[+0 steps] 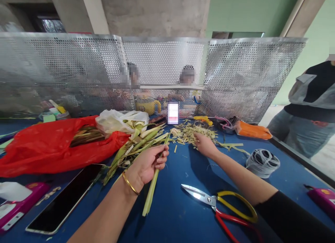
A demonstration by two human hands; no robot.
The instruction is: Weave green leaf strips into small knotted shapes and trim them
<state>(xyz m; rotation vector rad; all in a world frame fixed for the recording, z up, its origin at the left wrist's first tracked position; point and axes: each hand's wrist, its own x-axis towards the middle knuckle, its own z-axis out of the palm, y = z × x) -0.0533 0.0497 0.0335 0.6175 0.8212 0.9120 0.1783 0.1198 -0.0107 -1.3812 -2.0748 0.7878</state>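
My left hand (154, 161) is closed around a long green strip of dried leaf or husk (151, 197), whose ends stick out above and below the fist. To its left lies a bundle of similar green and pale husks (131, 145). My right hand (203, 144) reaches to the near edge of a pile of shredded husk bits (201, 132). Its fingers are bent toward the pile, and whether they grip anything is hidden. Scissors (209, 199) with one yellow and one red handle lie partly open on the blue table (172, 218), below my right forearm.
A red plastic bag (47, 142) and a white bag (120, 119) lie left, above a dark phone (68, 197). A lit phone (172, 113) stands before the perforated metal screen (162, 58). Grey twine (263, 162) and an orange packet (253, 129) sit right. A person (311, 96) stands beyond.
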